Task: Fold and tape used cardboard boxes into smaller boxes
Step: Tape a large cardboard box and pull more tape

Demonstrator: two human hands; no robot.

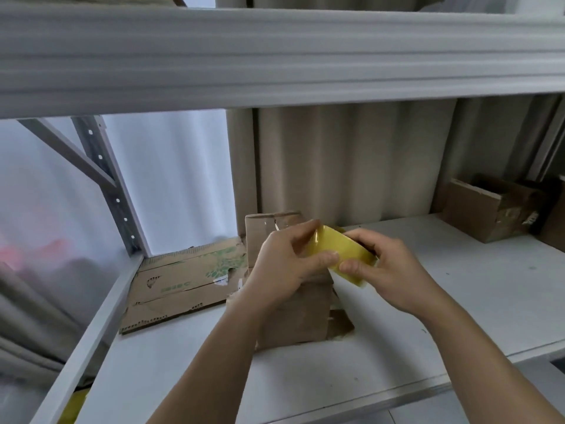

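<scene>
**Cardboard box folded, taping not yet begun**

Cardboard box (293, 313), brown and worn, stands partly folded on the white shelf (458, 301), near the middle of its width and a little back from the front edge. Its upper flaps look unsealed, and no strip of tape can be seen on the faces that show; the forearms hide much of its front, so that cannot be fully told.

Both hands are held above the box and are busy with a yellow tape roll (342, 255). The left hand (281, 264) pinches the roll's near-left rim between thumb and fingers, apparently feeling for or lifting the loose end. The right hand (382, 264) grips the roll from the right, fingers curled round it.

By this showing, folding is largely done for this box and taping is just starting: the end must be freed, drawn out and pressed over the seams.

A flattened printed cardboard sheet (183, 283) lies at the shelf's left back corner, seemingly awaiting folding. Another small brown box (489, 209) sits at the right back corner; whether it is finished cannot be told.
</scene>
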